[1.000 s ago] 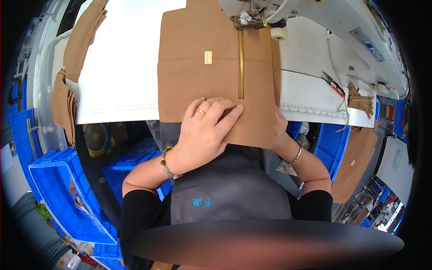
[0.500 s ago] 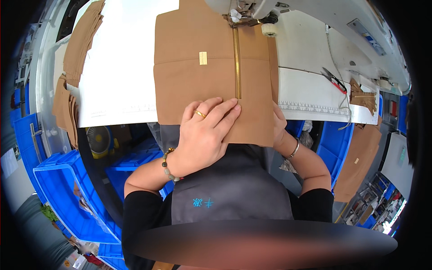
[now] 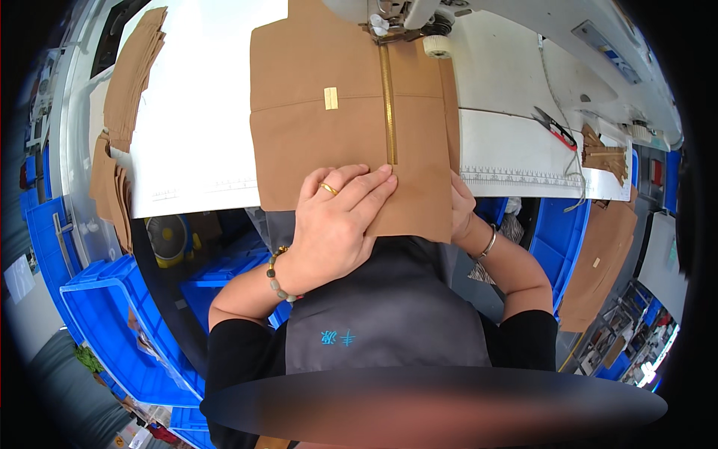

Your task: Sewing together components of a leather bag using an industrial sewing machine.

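Note:
A brown fabric panel (image 3: 299, 142) lies on the white sewing table, its far part running under the sewing machine head (image 3: 400, 26). A gold-toothed metal zipper (image 3: 388, 105) runs lengthwise down it from the presser foot, and a small pale yellow tab (image 3: 331, 98) sits to its left. My left hand (image 3: 336, 217) rests on the near part of the panel with fingers stretched out, fingertips at the zipper's near end. At the panel's right edge, my right hand (image 3: 462, 209) holds the fabric, its fingers partly hidden beneath it.
Thread snips (image 3: 555, 129) with red handles lie on the right, beside small brown pieces (image 3: 602, 159). Stacked brown fabric (image 3: 133, 82) lines the table's left side. Blue bins (image 3: 127, 329) stand below left and right; more brown panels (image 3: 598, 266) hang at right.
The whole view has shifted slightly. Both hands and the fabric panel keep nearly the same places relative to the machine.

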Demonstrator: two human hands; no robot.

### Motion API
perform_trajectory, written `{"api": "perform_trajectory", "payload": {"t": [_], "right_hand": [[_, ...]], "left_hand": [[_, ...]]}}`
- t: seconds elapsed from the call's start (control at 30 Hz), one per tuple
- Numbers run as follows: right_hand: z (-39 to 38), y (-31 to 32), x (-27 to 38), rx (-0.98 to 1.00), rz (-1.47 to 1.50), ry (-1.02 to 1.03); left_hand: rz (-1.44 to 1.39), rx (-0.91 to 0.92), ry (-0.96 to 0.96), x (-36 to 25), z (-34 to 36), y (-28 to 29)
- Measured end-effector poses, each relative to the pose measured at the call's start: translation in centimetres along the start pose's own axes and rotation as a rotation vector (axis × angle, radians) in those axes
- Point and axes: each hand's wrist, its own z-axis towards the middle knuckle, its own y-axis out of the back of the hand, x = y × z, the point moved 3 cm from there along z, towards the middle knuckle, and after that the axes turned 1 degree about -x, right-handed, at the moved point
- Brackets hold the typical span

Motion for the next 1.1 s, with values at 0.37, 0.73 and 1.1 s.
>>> {"api": "perform_trajectory", "payload": {"t": [0.37,0.73,1.1], "right_hand": [[0.2,0.4,0.4,0.004,0.029,0.006],[1.3,7.1,-2.3,0.060,-0.030,-0.281],[4.2,2.3,0.3,0.228,0.027,-0.148]], "left_hand": [[0.069,0.065,-0.020,0.1,0.0,0.0],[0.213,0.077,-0.053,-0.7,-1.8,-1.1],[0.337,-0.069,-0.139,-0.1,-2.4,-2.3]]}}
